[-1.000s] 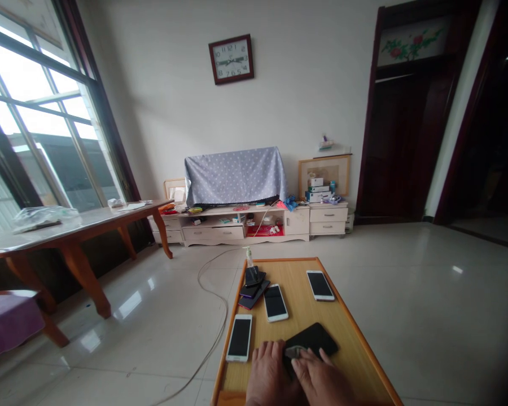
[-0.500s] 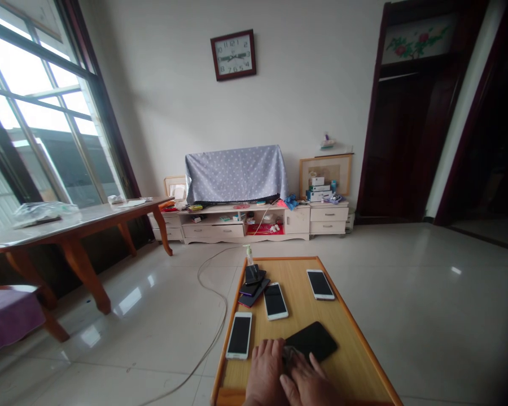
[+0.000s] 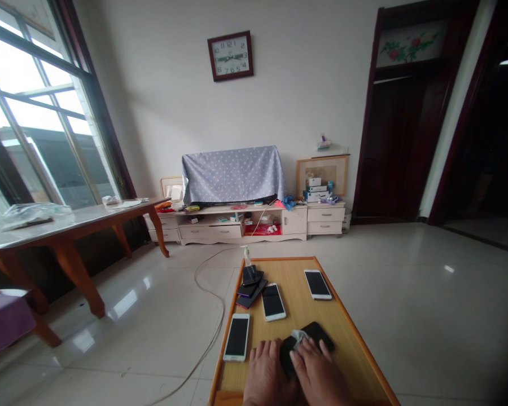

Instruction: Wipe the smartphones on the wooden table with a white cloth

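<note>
A black phone (image 3: 320,334) lies slantwise at the near end of the small wooden table. Over its near left end is my left hand (image 3: 266,369), fingers curled against the edge and steadying it. My right hand (image 3: 319,369) presses a crumpled grey cloth (image 3: 299,336) onto the phone's dark face, fingers leaning forward. Part of the phone is hidden under both hands. To the left of my left hand lies a white phone (image 3: 237,337) with a dark screen. Another white phone (image 3: 273,301) is just beyond, and a third white phone (image 3: 318,284) rests near the right edge.
Several dark phones (image 3: 251,290) are stacked at the far left of the wooden table (image 3: 296,270), near a clear pump bottle (image 3: 247,256). A cable (image 3: 222,310) runs along the floor on the left. A larger table (image 3: 110,211) stands by the window.
My right hand has slid the cloth forward and to the right over the black phone, showing more of the cloth. My left hand stays at the phone's near left end.
</note>
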Tool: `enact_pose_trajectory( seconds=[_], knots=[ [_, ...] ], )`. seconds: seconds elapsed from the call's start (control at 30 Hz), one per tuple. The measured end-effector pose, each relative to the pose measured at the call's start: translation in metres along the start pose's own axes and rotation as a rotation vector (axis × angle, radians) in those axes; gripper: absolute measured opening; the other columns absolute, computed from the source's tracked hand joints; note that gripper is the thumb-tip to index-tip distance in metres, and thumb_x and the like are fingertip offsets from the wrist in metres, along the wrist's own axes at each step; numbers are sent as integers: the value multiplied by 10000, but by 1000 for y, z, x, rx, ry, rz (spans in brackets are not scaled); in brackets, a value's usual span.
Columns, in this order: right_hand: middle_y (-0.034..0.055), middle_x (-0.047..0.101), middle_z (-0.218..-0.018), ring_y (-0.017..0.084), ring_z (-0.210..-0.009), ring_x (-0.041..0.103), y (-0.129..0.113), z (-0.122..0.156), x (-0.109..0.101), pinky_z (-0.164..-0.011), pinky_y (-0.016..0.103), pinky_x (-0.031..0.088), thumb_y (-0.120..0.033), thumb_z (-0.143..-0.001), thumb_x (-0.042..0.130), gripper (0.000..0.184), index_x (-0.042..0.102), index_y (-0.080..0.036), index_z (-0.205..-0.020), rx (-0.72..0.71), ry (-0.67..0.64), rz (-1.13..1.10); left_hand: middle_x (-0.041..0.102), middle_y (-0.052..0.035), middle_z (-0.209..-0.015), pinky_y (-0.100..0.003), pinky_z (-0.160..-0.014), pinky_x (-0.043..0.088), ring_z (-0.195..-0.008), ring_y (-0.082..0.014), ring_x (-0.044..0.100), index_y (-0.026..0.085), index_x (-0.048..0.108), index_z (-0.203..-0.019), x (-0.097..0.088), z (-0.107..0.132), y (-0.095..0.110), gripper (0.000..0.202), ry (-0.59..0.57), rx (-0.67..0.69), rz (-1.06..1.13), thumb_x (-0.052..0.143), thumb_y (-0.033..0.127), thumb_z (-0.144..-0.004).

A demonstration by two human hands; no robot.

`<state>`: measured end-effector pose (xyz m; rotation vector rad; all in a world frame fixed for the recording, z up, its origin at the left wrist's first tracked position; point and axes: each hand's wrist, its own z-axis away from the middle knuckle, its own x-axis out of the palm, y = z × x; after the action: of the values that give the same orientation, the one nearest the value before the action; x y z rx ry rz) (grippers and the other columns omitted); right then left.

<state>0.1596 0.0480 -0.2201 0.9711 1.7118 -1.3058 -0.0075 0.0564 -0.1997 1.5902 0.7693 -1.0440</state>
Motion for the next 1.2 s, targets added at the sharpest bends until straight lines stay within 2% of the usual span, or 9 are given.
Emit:
enact_pose_trajectory(
  seconds=[0.1,0.17,0.33,0.43,0.6,0.7,0.83,1.0,1.2],
  knots=[
    [95,578,-1400,283,-1344,502,-25,7,8,-1192,512,288,-522,-1019,292,535,608,-258,-1360,-147,-114,-122,597,-42,-1272,-358,-1037,297,-1175,-241,480,272,499,-1319,1,0,-2,513,-40,-13,9,482,392,-821],
    [76,571,-1409,263,-1355,491,-27,6,5,-1210,513,242,-506,-1027,272,525,596,-279,-1371,-152,-132,-137,599,-48,-1272,-359,-1034,300,-1173,-244,484,271,501,-1317,-1,0,0,507,-41,-20,4,476,389,-825],
    [94,559,-1425,275,-1389,445,14,-12,-12,-1223,555,156,-503,-1031,213,593,626,-207,-1336,100,-16,10,608,-56,-1244,-356,-1035,304,-1178,-260,485,260,516,-1299,-7,3,8,588,-7,-13,-27,567,441,-742],
    [136,536,-1441,297,-1404,421,25,-17,-10,-1217,567,157,-473,-1024,224,602,602,-145,-1358,165,24,69,595,-60,-1272,-356,-1056,289,-1202,-267,475,251,502,-1330,-7,3,8,672,-21,-13,-37,609,430,-691],
    [94,480,-1494,250,-1427,390,-14,-4,5,-1228,499,180,-298,-971,327,512,541,-165,-1417,-26,-95,-25,611,-69,-1250,-361,-1032,302,-1171,-258,502,262,517,-1317,-3,1,3,535,3,-5,15,524,409,-803],
    [65,485,-1494,200,-1427,388,-32,-1,4,-1235,464,161,-197,-924,354,546,497,-198,-1451,-122,-146,-107,595,-71,-1293,-351,-1049,292,-1211,-250,485,255,492,-1345,-3,0,3,535,-19,15,-3,518,378,-825],
    [54,519,-1472,203,-1407,421,-20,-11,-9,-1234,480,127,-202,-942,348,501,558,-235,-1396,-32,-109,-92,616,-71,-1243,-359,-1030,319,-1174,-256,511,258,506,-1312,-7,1,7,539,-11,17,-42,559,435,-805],
    [113,475,-1503,247,-1439,367,-8,-16,-11,-1232,501,97,-253,-979,330,482,556,-163,-1396,102,-42,-30,618,-81,-1236,-364,-1035,326,-1163,-266,522,239,491,-1314,-4,0,6,598,35,43,-13,606,425,-758],
    [62,499,-1493,195,-1420,398,-34,-4,-5,-1236,428,104,-251,-1000,315,492,472,-226,-1466,-76,-105,-140,597,-91,-1311,-339,-1028,316,-1180,-244,515,212,434,-1372,1,-2,1,573,20,72,-17,536,374,-832]
  ],
)
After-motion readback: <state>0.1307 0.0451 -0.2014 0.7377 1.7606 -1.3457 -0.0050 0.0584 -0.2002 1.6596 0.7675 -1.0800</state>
